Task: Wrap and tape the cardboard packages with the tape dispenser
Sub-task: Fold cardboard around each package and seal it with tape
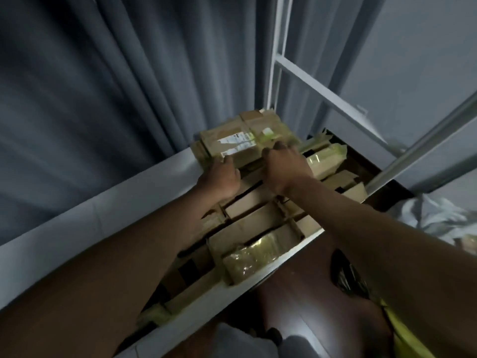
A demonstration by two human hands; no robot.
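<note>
Both forearms reach up the frame over a shelf (77, 223) packed with taped cardboard packages (258, 244). At center, the left hand (219, 177) and right hand (282, 164) grip the top package (245, 138), fingers curled over its near edge, gray curtain (103, 86) behind.

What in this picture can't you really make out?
- Fingertips of both hands, left and right: head view, curled behind the top package.
- Label text: blurred, too small.
- Tape dispenser: not in view.
- Lower boxes: partly covered by the arms.
</note>
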